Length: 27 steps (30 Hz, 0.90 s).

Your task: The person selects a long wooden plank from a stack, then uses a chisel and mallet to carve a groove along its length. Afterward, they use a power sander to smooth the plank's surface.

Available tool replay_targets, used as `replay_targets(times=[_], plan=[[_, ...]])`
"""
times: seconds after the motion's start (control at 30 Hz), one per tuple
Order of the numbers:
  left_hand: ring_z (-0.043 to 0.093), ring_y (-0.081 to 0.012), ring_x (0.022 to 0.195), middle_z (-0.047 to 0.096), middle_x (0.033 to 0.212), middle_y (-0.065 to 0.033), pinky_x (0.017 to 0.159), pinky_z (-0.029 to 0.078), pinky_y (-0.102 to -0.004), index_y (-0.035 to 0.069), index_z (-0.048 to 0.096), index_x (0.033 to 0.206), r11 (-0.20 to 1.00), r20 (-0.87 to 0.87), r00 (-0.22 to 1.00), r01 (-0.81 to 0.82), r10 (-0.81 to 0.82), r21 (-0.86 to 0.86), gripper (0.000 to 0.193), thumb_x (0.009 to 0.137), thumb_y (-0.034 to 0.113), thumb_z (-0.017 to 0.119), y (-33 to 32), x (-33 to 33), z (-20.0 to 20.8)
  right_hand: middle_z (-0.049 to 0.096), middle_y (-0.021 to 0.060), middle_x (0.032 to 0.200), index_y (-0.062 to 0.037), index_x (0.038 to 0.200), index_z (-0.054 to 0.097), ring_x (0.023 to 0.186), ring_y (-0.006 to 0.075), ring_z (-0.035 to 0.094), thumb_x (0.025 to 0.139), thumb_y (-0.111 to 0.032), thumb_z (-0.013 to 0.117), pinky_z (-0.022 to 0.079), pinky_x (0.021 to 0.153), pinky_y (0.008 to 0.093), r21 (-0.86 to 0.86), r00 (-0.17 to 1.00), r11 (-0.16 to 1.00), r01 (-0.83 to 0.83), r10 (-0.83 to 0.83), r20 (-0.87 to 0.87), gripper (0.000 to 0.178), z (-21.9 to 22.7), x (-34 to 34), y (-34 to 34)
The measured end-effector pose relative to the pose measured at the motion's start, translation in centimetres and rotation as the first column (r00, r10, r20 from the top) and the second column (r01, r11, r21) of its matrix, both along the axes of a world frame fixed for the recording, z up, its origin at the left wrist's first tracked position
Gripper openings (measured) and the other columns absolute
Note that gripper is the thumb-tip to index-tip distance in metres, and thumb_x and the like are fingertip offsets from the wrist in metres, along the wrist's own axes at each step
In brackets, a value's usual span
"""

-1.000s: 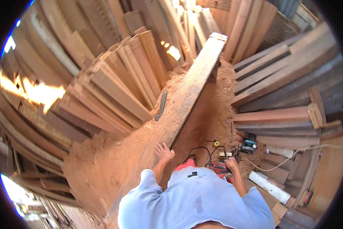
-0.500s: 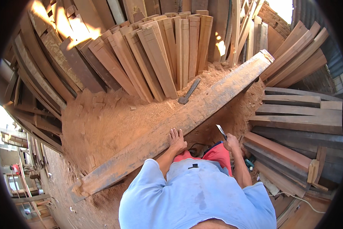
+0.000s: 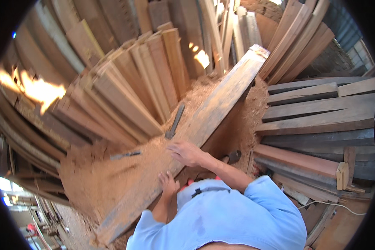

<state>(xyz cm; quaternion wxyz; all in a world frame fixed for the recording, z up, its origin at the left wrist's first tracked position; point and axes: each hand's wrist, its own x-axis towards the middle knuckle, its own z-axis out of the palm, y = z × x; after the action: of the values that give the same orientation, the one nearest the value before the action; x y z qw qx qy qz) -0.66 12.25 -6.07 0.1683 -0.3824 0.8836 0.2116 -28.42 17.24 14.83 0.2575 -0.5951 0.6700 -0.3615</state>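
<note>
A long, worn wooden plank runs diagonally in front of me, from near left to far right. My left hand rests on its near edge with fingers spread, holding nothing. Just beyond it, over the plank, is my right hand, empty, its fingers stretched out to the left and a little blurred. To the left, at the sawdust, is a chisel with a dark handle and a pale blade, apart from both hands. A dark hammer-like tool lies beyond my right hand, beside the plank's far edge.
Reddish sawdust covers the ground around the plank. Upright cut boards lean in a row beyond it. Stacked timber lies at the right, with a pale cord near it.
My right hand has let go of the chisel and moved left over the plank. The chisel is now on the far left side. The view has turned, and my left hand stays on the plank.
</note>
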Motion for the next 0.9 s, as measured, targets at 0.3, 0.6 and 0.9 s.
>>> replay_targets(times=[0.3, 0.6, 0.9], plan=[[0.011, -0.0530, 0.148, 0.017, 0.156, -0.0405, 0.119, 0.019, -0.0568, -0.008, 0.019, 0.154, 0.941, 0.556, 0.786, -0.338, 0.269, 0.023, 0.105, 0.075, 0.044, 0.066, -0.5, -4.6, -1.5, 0.066, 0.0233, 0.118, -0.0021, 0.116, 0.067, 0.111, 0.0401, 0.063, 0.085, -0.028, 0.058, 0.050, 0.096, 0.0469, 0.501, 0.836, 0.685, 0.528, -0.523, -0.165, 0.041, -12.7, -23.6, 30.6], [0.045, -0.0325, 0.104, 0.049, 0.117, -0.0218, 0.088, 0.040, -0.0431, -0.001, 0.048, 0.124, 0.742, 0.588, 0.759, -0.217, -0.280, 0.634, 0.060, 0.087, 0.045, 0.063, -6.0, -22.5, -1.9, 0.068, 0.0267, 0.112, 0.0037, 0.111, 0.068, 0.110, 0.0407, 0.064, 0.085, -0.020, 0.054, 0.050, 0.097, 0.0448, 0.227, 0.472, 0.426, 0.876, -0.856, -0.213, 0.038, -9.2, -36.5, 32.3], [0.062, -0.0189, 0.068, 0.067, 0.088, -0.0075, 0.062, 0.052, -0.0344, 0.005, 0.065, 0.103, 0.619, 0.372, 0.786, 0.017, -0.494, 0.785, 0.046, 0.096, 0.049, 0.058, -2.8, -56.7, 0.7, 0.067, 0.0237, 0.117, 0.0002, 0.117, 0.067, 0.113, 0.0395, 0.063, 0.086, -0.027, 0.058, 0.049, 0.099, 0.0449, 0.336, 0.763, 0.699, 0.632, -0.638, -0.108, 0.042, -10.7, -42.8, 22.2]])
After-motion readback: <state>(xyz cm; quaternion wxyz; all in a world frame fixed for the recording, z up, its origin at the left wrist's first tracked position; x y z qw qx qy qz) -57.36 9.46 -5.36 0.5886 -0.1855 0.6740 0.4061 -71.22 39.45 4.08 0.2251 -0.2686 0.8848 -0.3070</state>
